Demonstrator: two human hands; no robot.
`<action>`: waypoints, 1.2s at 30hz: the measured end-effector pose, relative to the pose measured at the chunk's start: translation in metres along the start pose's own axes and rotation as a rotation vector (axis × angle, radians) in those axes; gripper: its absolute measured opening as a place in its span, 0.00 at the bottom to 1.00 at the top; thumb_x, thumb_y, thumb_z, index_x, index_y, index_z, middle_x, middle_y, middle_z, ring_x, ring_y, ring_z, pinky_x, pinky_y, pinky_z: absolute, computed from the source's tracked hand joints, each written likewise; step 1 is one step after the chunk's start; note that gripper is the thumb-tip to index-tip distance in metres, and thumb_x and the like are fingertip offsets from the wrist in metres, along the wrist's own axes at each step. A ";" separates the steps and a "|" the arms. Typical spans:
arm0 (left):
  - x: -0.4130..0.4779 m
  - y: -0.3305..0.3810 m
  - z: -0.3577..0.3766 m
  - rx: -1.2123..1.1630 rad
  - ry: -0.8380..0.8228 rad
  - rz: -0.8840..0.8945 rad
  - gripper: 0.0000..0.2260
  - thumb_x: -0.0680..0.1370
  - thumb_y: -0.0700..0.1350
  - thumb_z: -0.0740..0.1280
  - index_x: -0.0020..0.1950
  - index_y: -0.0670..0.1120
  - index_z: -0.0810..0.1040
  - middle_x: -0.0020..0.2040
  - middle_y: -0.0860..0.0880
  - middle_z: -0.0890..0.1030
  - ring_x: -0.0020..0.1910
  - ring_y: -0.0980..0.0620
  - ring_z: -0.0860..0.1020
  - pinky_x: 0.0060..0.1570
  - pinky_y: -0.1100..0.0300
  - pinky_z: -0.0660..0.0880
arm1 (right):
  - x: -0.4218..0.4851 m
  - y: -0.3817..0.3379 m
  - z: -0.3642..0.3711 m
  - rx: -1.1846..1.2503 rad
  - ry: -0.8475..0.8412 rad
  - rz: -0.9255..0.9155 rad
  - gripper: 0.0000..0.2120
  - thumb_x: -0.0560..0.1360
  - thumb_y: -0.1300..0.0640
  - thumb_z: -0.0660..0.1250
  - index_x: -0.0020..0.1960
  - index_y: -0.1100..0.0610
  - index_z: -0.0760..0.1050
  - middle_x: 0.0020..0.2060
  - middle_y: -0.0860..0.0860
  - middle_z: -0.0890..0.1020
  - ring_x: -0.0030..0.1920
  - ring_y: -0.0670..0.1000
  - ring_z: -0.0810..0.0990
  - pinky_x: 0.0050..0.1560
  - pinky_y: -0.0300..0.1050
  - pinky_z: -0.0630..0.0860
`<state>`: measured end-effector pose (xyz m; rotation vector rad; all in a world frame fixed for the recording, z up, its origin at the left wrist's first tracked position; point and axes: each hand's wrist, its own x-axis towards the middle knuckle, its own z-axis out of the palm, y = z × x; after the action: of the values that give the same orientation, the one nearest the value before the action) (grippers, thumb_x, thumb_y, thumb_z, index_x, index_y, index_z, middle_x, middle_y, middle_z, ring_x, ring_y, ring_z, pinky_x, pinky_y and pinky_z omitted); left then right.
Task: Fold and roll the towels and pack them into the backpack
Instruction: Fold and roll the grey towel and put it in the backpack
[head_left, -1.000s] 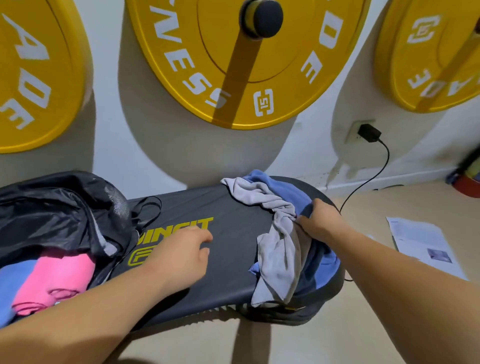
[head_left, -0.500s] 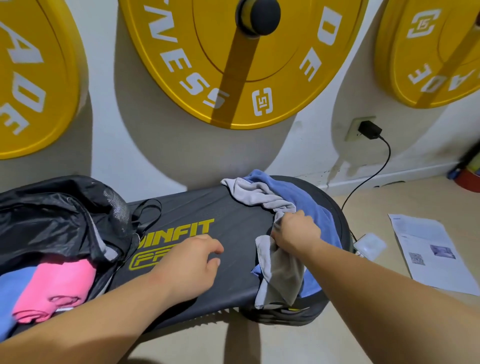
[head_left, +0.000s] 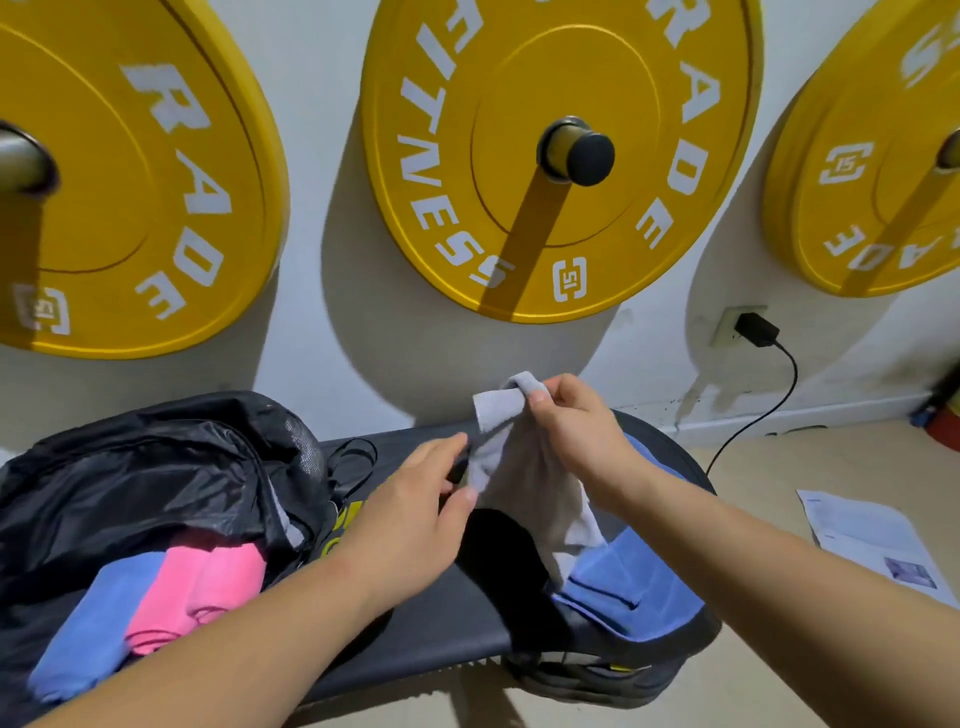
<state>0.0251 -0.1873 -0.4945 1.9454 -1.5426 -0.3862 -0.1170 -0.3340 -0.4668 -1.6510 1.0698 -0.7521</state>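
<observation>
**Grey towel lifted over the worktop, held by both hands**

The right hand (head_left: 576, 431) holds the light grey cloth towel (head_left: 524, 488) up above the black padded worktop (head_left: 467, 623). Its fingers (head_left: 540, 397) are curled narrow and pinch the towel's top corner. The left hand (head_left: 410, 509) meets the towel's left edge, thumb and fingers closed narrowly on the cloth. The towel hangs in a loose fold, and its lower end reaches the loose blue cloth towel (head_left: 639, 582).

That blue towel lies spread at the worktop's rounded right end, close to the front edge. Between it and the bag on the left, the middle of the worktop is bare black padding, partly under the left forearm. The far edge of the worktop runs along the white wall, where 3 round yellow weight plates (head_left: 561, 218) hang on pegs.

The black fabric backpack (head_left: 156, 478) lies open on the left end of the worktop, its mouth facing the camera. Inside are 2 colours side by side and touching: a rolled blue towel (head_left: 93, 623) to the left and a rolled pink towel (head_left: 197, 587) to the right.

On the beige floor (head_left: 779, 467) to the right lies a white printed paper sheet (head_left: 872, 540), well apart from the worktop. A black plug with a cable (head_left: 756, 330) sits in the wall socket.
</observation>
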 end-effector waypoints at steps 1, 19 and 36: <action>0.001 0.004 -0.014 -0.056 0.087 -0.003 0.24 0.82 0.49 0.63 0.78 0.53 0.64 0.69 0.59 0.70 0.58 0.61 0.76 0.60 0.56 0.76 | -0.005 -0.015 -0.001 0.048 -0.039 -0.001 0.11 0.82 0.50 0.63 0.43 0.54 0.72 0.35 0.49 0.74 0.37 0.48 0.71 0.38 0.43 0.66; -0.081 0.050 -0.125 -0.498 0.149 -0.157 0.06 0.76 0.41 0.70 0.41 0.46 0.85 0.32 0.41 0.81 0.31 0.53 0.72 0.36 0.60 0.70 | -0.145 -0.126 0.023 -0.051 -0.243 -0.023 0.10 0.78 0.51 0.70 0.48 0.58 0.80 0.39 0.53 0.83 0.40 0.48 0.79 0.45 0.48 0.79; -0.080 -0.008 -0.115 -0.578 -0.330 -0.251 0.17 0.73 0.57 0.76 0.45 0.43 0.82 0.32 0.42 0.76 0.34 0.52 0.71 0.39 0.57 0.68 | -0.132 -0.058 0.054 -0.213 -0.157 -0.145 0.09 0.83 0.53 0.61 0.46 0.55 0.73 0.30 0.44 0.74 0.32 0.44 0.71 0.36 0.39 0.71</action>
<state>0.0752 -0.0780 -0.4230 1.6569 -1.1856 -1.1696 -0.1082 -0.1858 -0.4270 -1.9516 0.9522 -0.6051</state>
